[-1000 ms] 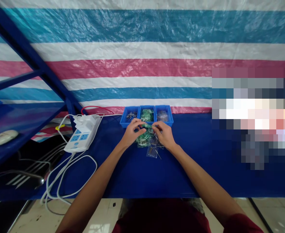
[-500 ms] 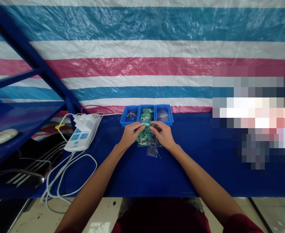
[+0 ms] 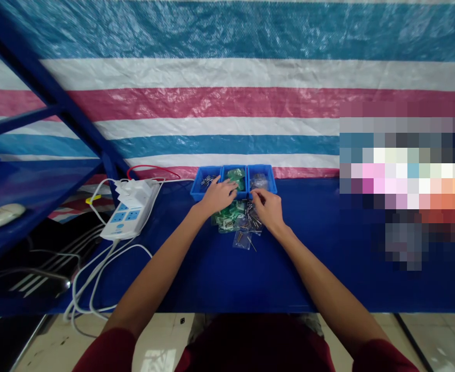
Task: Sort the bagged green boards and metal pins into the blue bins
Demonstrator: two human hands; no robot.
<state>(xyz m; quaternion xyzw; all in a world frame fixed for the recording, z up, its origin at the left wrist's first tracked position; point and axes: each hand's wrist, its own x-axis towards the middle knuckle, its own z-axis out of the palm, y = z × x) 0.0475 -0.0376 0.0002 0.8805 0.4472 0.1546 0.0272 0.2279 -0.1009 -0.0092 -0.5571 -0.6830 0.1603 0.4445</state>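
Note:
My left hand [image 3: 220,197] reaches over the front of the middle blue bin [image 3: 235,195], its fingers stretched out and apart above green plastic packets [image 3: 236,174]. My right hand [image 3: 269,207] is closed in a pinch just before the right blue bin [image 3: 262,195]; whatever its fingertips hold is too small to tell. Between and below the hands lies a pile of green packets [image 3: 227,222] with loose metal screws or pins [image 3: 252,219]. Nearer me are a small clear bag with brass-coloured pieces [image 3: 241,239] and a single thin pin [image 3: 252,244].
The left blue bin [image 3: 200,192] holds loose metal pins, the right one clear bags [image 3: 259,181]. To the left stands a white power strip [image 3: 128,217] with looped white cables [image 3: 95,274]. A blue metal frame [image 3: 80,124] rises there. Striped sheeting [image 3: 227,103] backs the blue table [image 3: 235,284].
My hands have parted. The left moved up over the middle bin and its fingers spread; the right shifted right and closed. The small green packet between them has left that spot.

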